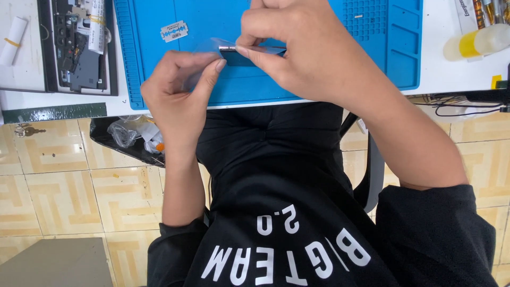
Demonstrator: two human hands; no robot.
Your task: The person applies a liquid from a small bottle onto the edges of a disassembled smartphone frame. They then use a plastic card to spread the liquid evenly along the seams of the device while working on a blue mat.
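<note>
1. so both hands are up over the blue mat [159, 79] at the near edge of the white table [441, 79], working on one small thing between them

2. right hand [297, 53] has thumb and forefinger closed on a thin dark metal strip [234, 49], pinched at its end so the shiny tip pokes out toward the other hand. looks like a small blade or tool bit, too small to tell which

3. left hand [178, 87] is pinching a bit of clear plastic film [210, 48] between thumb and forefinger, other fingers curled in. the film sits right at the strip, looks like it's touching or wrapped on it, can't say for sure

4. my guess on why it's held like that: one hand steadies the strip while the other gets a fine fingertip grip on the film, and they're held just above the mat rather than resting on it

5. a loose razor blade [175, 31] lies flat on the mat just up and left of the hands, apart from them, within easy reach

6. off to the far left there's an opened-up device [79, 48] with its insides showing, parked off the mat

7. top right a small yellow-ish bottle [473, 42] lies on its side on the table

8. under the table edge a black bin bag [127, 138] with scraps sits near the left forearm, probably for the offcuts
</note>
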